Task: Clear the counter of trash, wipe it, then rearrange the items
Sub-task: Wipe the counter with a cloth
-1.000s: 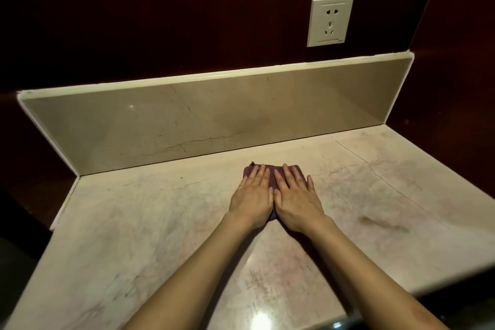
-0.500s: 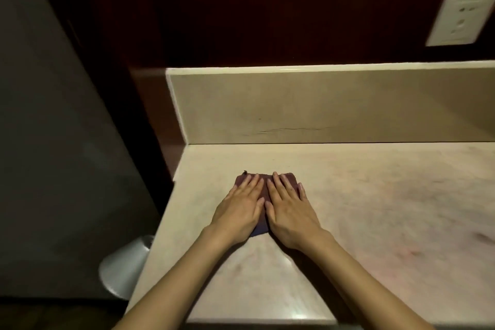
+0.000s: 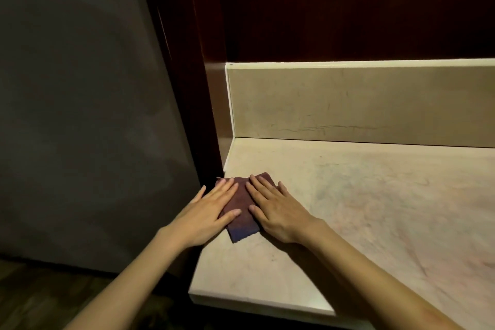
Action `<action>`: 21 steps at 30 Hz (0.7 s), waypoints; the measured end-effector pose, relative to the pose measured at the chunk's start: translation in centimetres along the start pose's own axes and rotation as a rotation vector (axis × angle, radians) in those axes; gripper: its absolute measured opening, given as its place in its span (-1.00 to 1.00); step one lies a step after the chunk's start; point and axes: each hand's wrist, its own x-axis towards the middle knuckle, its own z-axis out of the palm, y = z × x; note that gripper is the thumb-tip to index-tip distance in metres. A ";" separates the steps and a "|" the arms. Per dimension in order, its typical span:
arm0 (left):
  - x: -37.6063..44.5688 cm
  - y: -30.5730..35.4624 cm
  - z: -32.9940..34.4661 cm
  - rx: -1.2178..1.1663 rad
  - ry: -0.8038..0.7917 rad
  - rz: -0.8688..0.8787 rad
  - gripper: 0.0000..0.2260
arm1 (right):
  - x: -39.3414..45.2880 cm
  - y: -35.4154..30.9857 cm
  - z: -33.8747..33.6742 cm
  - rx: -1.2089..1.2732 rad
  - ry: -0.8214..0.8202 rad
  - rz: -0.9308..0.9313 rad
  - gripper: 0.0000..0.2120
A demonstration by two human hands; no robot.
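Both hands lay flat on a dark purplish cloth (image 3: 242, 211) at the left end of the counter (image 3: 375, 209). The left hand (image 3: 207, 213) pressed the cloth's left part, fingers straight and close together, tips pointing toward the backsplash (image 3: 361, 104), thumb lying out toward the right hand. The little-finger side of the left hand reached over the counter's left edge. The right hand (image 3: 278, 209) pressed the cloth's right part, fingers straight and slightly spread, thumb pointing toward the left hand. Neither hand curled round or pinched the cloth; both just pushed down on it with flat palms. A strip of cloth showed between the two hands, and its near corner stuck out below them toward the counter's front edge. The far left corner of the cloth sat right at the counter's left edge, near the dark wood panel (image 3: 203, 115). The cloth was folded, lying flat, well short of the backsplash. The counter surface was pale marble with faint pinkish and grey marks to the right of the cloth. The backsplash had a thin dark crack line low down. A grey wall (image 3: 80, 102) stood left of the wood panel. Both forearms were bare.
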 end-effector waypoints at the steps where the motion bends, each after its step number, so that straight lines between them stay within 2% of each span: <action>1: 0.1 0.0 0.0 0.005 -0.001 0.010 -0.28 | -0.2 0.1 0.1 -0.017 0.002 0.015 -0.45; 8: 0.9 2.1 0.1 0.032 -0.008 0.056 -0.26 | -2.4 1.7 -0.4 -0.042 -0.011 0.037 -0.41; 17: 5.9 11.6 1.2 0.033 -0.010 0.195 -0.17 | -9.5 9.6 -2.5 -0.024 0.005 0.170 -0.42; 19: 7.3 14.3 1.5 0.041 -0.025 0.244 -0.22 | -11.8 11.8 -2.9 -0.025 0.014 0.215 -0.42; 21: 8.8 17.4 1.9 0.056 -0.042 0.288 -0.35 | -14.1 14.0 -3.4 -0.023 0.026 0.266 -0.43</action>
